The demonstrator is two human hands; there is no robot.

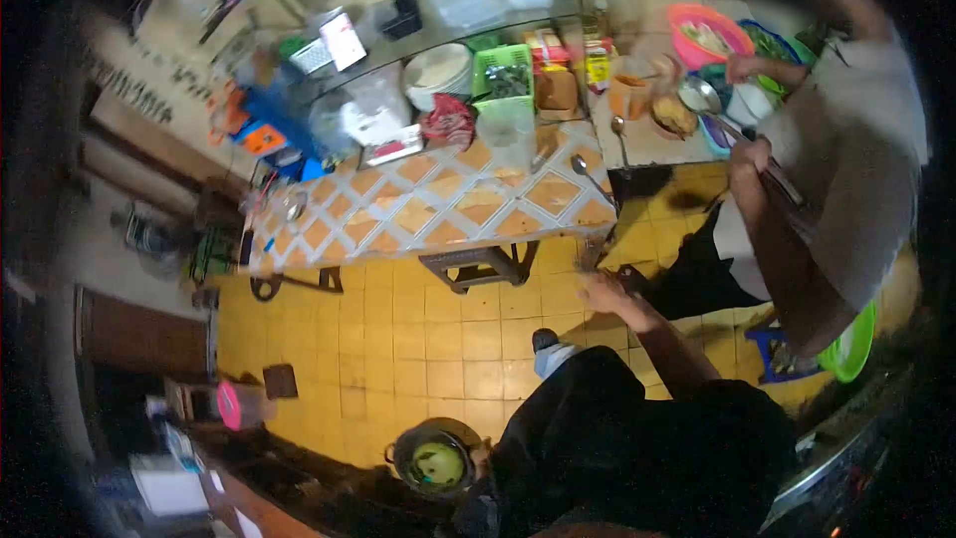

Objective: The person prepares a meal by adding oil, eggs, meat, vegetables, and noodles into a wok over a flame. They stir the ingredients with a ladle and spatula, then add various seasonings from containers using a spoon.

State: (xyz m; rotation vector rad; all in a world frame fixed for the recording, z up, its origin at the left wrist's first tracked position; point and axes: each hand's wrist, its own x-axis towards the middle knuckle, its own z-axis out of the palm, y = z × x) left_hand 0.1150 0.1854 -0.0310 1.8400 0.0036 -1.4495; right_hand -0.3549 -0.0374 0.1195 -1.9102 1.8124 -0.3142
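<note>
My left hand (482,460) grips the side of a dark cooking pot (401,462), low at the bottom of the view beside my leg. Pale yellowish-green liquid (438,463) shows inside the pot, with a darker round rim or lid edge behind it. My right hand (612,295) reaches forward over the floor, near the corner of the tiled table. It is slightly blurred, its fingers look stretched out, and I see nothing held in it.
A tiled table (418,209) bears a green basket (503,75), stacked plates (438,75) and a spoon (588,174). Under it stands a stool (478,267). At right a co-worker (846,139) holds a long-handled ladle (702,97) near bowls. A green basin (854,344) sits behind.
</note>
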